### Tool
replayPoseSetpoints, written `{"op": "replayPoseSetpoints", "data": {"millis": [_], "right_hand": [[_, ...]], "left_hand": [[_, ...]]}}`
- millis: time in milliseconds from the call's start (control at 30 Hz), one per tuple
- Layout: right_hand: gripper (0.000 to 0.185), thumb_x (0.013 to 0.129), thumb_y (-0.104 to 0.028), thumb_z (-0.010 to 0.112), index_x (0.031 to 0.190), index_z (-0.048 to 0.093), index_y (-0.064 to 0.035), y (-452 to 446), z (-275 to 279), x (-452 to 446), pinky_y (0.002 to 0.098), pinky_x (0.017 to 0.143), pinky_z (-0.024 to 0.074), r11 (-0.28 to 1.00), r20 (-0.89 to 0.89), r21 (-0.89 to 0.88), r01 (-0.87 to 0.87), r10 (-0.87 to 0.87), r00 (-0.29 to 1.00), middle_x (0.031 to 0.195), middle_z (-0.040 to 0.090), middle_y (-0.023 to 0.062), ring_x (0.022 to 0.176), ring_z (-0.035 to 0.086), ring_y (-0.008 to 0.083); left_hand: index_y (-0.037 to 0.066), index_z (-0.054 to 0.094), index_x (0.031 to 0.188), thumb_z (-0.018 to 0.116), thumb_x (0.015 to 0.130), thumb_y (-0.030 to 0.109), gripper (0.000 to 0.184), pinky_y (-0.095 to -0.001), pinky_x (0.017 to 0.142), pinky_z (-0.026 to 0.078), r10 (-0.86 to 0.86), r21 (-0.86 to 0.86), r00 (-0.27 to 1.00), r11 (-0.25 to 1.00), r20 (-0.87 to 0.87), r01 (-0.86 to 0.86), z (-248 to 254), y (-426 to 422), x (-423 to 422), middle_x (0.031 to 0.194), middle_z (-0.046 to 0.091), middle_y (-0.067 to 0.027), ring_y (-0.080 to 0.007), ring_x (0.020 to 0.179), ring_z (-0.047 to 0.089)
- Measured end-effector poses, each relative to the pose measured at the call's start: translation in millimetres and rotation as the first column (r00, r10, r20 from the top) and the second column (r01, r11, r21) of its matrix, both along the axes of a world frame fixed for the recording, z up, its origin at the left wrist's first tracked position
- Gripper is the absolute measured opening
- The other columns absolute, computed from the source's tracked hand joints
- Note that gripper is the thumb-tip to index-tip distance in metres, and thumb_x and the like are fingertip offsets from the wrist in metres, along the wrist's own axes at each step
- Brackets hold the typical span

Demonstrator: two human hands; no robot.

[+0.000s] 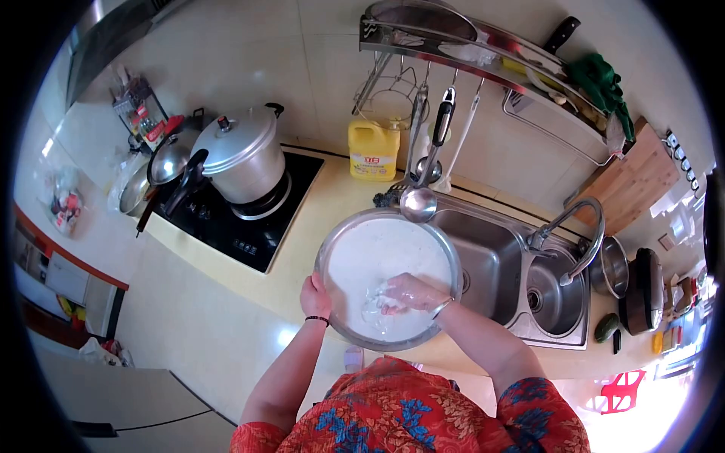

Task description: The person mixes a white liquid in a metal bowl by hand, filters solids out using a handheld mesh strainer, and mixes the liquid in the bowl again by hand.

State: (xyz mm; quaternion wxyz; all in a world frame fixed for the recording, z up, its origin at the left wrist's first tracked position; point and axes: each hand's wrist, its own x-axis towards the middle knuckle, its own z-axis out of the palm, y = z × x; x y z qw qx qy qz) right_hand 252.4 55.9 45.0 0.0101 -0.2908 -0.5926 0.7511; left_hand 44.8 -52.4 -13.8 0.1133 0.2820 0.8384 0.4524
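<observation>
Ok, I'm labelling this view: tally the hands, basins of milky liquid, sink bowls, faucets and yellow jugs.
Left hand, right hand: 2
Basin of milky liquid: 1
Large sink bowl, small sink bowl: 2
Faucet: 1
Yellow jug: 1
Total: 7

White liquid (pixel 370 253), silver basin (pixel 455 260), blue-flowered red shirt (pixel 408 411), yellow jug (pixel 374 147)

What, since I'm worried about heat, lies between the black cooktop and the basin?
A bare stretch of yellowish counter, as the head view shows: nothing stands between the cooktop and the metal basin.
</observation>
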Motion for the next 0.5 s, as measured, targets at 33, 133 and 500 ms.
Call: {"op": "replayPoseSetpoints", "data": {"millis": [33,133,500], "right_hand": [[0.034,0.091,-0.025,0.042,0.094,0.053,0.0071,2.6,7.2,-0.7,0.0365,0.067,0.0504,0.998,0.007,-0.067,0.019,-0.018,1.000,0.081,0.059,0.0143,0.074,0.061,0.0243],[0.035,0.092,-0.026,0.042,0.102,0.051,0.0063,8.7,5.6,2.6,0.0371,0.074,0.0504,0.928,-0.065,-0.361,0.090,-0.121,0.990,0.087,0.059,0.0176,0.082,0.061,0.0282],[0.030,0.087,-0.017,0.051,0.104,0.051,0.0075,9.3,-3.8,-4.1,0.0337,0.082,0.0497,0.995,-0.144,-0.069,0.071,-0.081,0.986,0.096,0.059,0.0164,0.093,0.059,0.0247]], "left_hand": [[0.000,0.053,0.076,0.036,0.091,0.036,0.043,-0.0439,0.059,0.040,-0.004,0.003,1.000,1.000,0.005,0.004,0.7,0.6,0.2,0.071,0.056,-0.0204,-0.0376,0.067,0.054],[-0.001,0.054,0.077,0.035,0.091,0.036,0.043,-0.0438,0.059,0.041,-0.003,0.042,1.000,0.999,0.014,0.003,4.3,0.0,2.5,0.071,0.056,-0.0208,-0.0379,0.067,0.053],[-0.001,0.055,0.079,0.036,0.091,0.036,0.043,-0.0435,0.060,0.041,0.016,0.004,0.999,1.000,0.034,-0.016,6.3,1.4,2.2,0.073,0.056,-0.0213,-0.0384,0.068,0.054]]}}
